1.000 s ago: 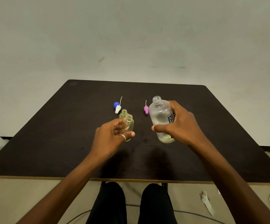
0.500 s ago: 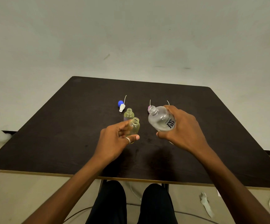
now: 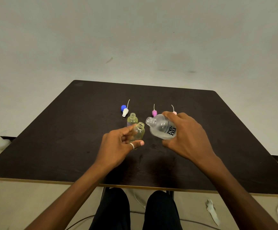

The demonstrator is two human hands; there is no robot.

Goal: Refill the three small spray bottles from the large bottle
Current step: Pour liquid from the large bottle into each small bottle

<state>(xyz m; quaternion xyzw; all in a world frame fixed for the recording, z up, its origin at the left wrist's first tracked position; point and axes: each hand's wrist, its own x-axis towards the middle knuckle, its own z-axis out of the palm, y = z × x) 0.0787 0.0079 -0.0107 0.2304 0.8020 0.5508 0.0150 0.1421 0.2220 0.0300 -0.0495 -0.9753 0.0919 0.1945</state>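
The large bottle (image 3: pixel 162 128), frosted, uncapped and lettered in black, is gripped by the right hand (image 3: pixel 188 136) and tilted above the table (image 3: pixel 68 138). Its neck is near the mouth of an uncapped yellowish small bottle (image 3: pixel 139 132), which is pinched by the left hand (image 3: pixel 118 146).

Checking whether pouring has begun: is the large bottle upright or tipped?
Tipped. The right hand holds the large bottle, open neck slanted toward the small bottle in the left hand.
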